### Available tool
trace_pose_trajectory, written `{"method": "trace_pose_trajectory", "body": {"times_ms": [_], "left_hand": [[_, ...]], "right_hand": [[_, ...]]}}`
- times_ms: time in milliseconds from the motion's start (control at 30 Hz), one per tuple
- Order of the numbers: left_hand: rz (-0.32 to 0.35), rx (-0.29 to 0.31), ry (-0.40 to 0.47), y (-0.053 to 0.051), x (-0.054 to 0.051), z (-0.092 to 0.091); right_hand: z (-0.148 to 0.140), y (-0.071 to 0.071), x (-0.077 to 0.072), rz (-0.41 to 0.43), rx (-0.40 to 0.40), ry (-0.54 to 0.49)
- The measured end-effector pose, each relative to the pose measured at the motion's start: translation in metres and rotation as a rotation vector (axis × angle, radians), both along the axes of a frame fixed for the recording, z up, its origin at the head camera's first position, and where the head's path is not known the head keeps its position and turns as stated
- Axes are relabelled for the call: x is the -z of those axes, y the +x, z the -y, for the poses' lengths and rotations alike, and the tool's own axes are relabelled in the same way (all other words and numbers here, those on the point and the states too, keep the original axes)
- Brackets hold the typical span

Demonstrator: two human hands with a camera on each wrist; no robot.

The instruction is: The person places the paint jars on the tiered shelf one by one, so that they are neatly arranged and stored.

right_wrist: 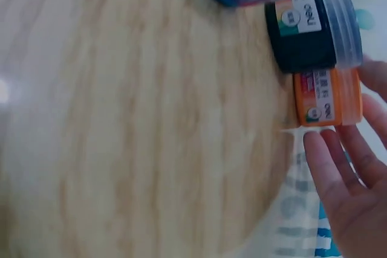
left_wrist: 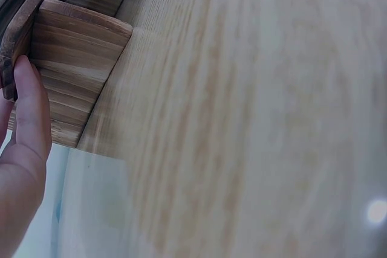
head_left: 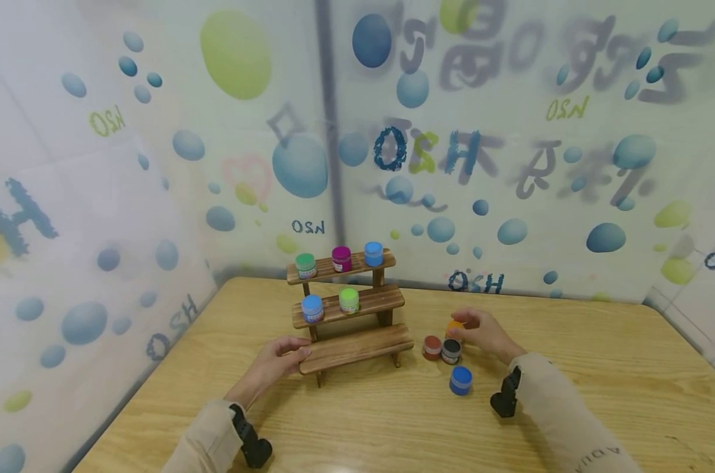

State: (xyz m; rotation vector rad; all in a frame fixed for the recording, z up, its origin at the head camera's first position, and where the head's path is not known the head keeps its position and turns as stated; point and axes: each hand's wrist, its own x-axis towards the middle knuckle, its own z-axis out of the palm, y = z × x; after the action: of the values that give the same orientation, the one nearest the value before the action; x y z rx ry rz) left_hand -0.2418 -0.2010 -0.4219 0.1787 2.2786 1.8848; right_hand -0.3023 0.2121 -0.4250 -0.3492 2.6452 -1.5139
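A three-step wooden display stand (head_left: pixel 357 348) stands on the table. My left hand (head_left: pixel 269 366) holds the left end of its lowest step; the left wrist view shows fingers (left_wrist: pixel 31 110) against that step's edge. My right hand (head_left: pixel 483 334) is at an orange paint jar (head_left: pixel 454 326), thumb and fingers about its lid, partly covering it. Close in front of the orange jar are a red-brown jar (head_left: pixel 432 347) and a black jar (head_left: pixel 451 351). A dark blue jar (head_left: pixel 461 381) stands nearer to me. In the right wrist view the orange jar sits beside the black one.
On the top step stand a green jar (head_left: pixel 305 265), a purple jar (head_left: pixel 342 259) and a blue jar (head_left: pixel 373 253). The middle step bears a blue jar (head_left: pixel 313 308) and a light green jar (head_left: pixel 349 300). A printed curtain (head_left: pixel 511 197) hangs behind the wooden table (head_left: pixel 369 427).
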Motion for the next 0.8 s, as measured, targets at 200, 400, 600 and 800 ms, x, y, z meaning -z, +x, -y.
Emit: {"method": "trace_pose_trajectory", "body": {"times_ms": [200,400,600,800], "left_hand": [[-0.002,0.004,0.001,-0.0005,0.0007,0.0003],[-0.008,0.003,-0.005,0.0005,-0.0008,-0.0006],[-0.018,-0.004,-0.022,0.0004,-0.0001,-0.0011],[-0.020,-0.009,-0.021,0.0004,-0.0004,-0.0014]], "right_hand": [[-0.0017,0.0004,0.0009,0.049,-0.044,-0.066],[-0.0016,-0.0013,0.0020,0.063,-0.038,-0.046],[-0.0004,-0.0001,0.0014,0.074,-0.023,-0.028],[-0.0008,-0.0004,0.0040,0.081,-0.033,-0.044]]}}
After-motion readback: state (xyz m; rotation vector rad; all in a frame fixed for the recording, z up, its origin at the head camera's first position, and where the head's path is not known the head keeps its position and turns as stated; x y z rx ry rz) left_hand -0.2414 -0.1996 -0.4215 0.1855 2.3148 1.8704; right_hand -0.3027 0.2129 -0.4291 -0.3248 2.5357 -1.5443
